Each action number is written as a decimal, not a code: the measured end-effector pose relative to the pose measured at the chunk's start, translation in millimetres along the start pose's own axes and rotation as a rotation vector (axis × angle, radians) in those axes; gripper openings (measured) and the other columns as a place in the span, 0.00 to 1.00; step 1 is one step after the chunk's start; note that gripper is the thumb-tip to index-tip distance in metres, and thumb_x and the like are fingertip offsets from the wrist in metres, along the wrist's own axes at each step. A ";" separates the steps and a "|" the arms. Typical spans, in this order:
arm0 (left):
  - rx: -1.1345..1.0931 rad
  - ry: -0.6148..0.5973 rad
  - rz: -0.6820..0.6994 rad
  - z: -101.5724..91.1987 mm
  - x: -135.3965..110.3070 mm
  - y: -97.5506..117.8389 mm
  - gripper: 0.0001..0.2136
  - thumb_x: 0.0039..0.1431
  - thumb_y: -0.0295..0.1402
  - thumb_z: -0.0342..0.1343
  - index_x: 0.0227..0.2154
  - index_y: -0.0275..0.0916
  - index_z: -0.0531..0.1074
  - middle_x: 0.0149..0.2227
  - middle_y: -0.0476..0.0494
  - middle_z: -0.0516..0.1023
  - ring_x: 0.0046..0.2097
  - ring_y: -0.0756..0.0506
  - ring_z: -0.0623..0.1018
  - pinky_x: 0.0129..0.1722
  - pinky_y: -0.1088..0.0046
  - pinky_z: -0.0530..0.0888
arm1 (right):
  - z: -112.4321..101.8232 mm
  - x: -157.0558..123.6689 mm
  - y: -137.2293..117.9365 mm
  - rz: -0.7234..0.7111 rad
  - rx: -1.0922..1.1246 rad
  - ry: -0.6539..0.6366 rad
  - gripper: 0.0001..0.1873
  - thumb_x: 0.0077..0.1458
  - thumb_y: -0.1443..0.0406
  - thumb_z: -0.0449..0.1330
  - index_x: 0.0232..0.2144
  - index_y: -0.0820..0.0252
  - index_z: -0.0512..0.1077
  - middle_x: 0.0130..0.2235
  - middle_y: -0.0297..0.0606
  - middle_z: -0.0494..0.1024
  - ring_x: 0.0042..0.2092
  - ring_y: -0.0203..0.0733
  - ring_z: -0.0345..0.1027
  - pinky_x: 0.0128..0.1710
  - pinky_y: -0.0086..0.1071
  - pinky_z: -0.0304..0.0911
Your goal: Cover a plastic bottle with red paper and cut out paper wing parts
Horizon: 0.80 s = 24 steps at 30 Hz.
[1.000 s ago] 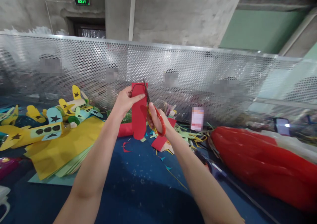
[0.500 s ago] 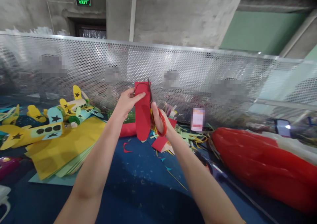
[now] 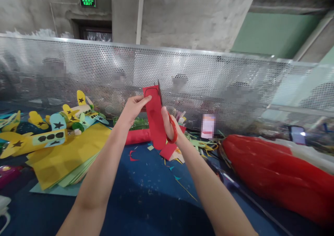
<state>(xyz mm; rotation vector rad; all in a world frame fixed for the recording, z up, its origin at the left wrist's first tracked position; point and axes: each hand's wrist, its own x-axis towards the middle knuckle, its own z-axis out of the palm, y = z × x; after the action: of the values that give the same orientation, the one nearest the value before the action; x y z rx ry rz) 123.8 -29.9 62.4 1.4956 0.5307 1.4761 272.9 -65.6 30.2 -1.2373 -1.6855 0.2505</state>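
My left hand (image 3: 134, 110) pinches the upper left edge of a long red paper strip (image 3: 154, 119), thumb on its front. A dark curved line is drawn near the strip's top, and its lower end is rounded. My right hand (image 3: 169, 124) is closed around the red-handled scissors (image 3: 173, 131). Their dark blades point upward along the strip's right edge, with the tip just above its top corner. Part of the handles is hidden behind my fingers. Behind the strip, a red paper roll (image 3: 137, 137) lies on the blue table (image 3: 146, 194).
At left are yellow paper sheets (image 3: 73, 149) and several paper planes (image 3: 49, 136). Scraps (image 3: 179, 154) lie right of centre. A large red plastic bag (image 3: 276, 173) fills the right, near a phone (image 3: 208, 126). A perforated metal screen (image 3: 156, 62) stands along the back.
The red strip has tilted, its lower end swinging right and its top leaning left. The scissors' blades have tilted slightly along its right edge. Both hands keep their hold.
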 end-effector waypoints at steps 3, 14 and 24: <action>0.010 0.002 -0.006 -0.7 0.7 -0.8 0.11 0.47 0.42 0.63 0.24 0.39 0.77 0.28 0.45 0.81 0.34 0.46 0.79 0.37 0.69 0.75 | -0.6 -1.4 -2.5 -0.008 -0.003 -0.011 0.28 0.58 0.41 0.34 0.22 0.54 0.54 0.22 0.34 0.59 0.30 0.43 0.57 0.36 0.38 0.58; 0.015 0.021 -0.024 0.4 0.1 1.8 0.11 0.47 0.42 0.63 0.23 0.38 0.77 0.27 0.46 0.80 0.31 0.48 0.77 0.35 0.70 0.74 | -2.0 -3.4 -5.4 0.021 0.001 -0.012 0.31 0.54 0.36 0.35 0.20 0.54 0.47 0.21 0.31 0.52 0.26 0.38 0.46 0.30 0.35 0.50; 0.008 0.025 -0.027 -1.4 0.4 2.4 0.13 0.44 0.43 0.65 0.21 0.37 0.76 0.25 0.48 0.78 0.29 0.49 0.75 0.34 0.72 0.73 | -2.7 -3.7 -3.4 0.086 0.026 -0.034 0.35 0.52 0.33 0.36 0.17 0.54 0.51 0.18 0.33 0.57 0.24 0.39 0.52 0.25 0.35 0.52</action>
<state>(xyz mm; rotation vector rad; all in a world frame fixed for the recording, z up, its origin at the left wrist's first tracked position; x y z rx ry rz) 121.9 -30.3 64.3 1.4728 0.5701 1.4752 272.9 -71.2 31.5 -1.2942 -1.6553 0.3465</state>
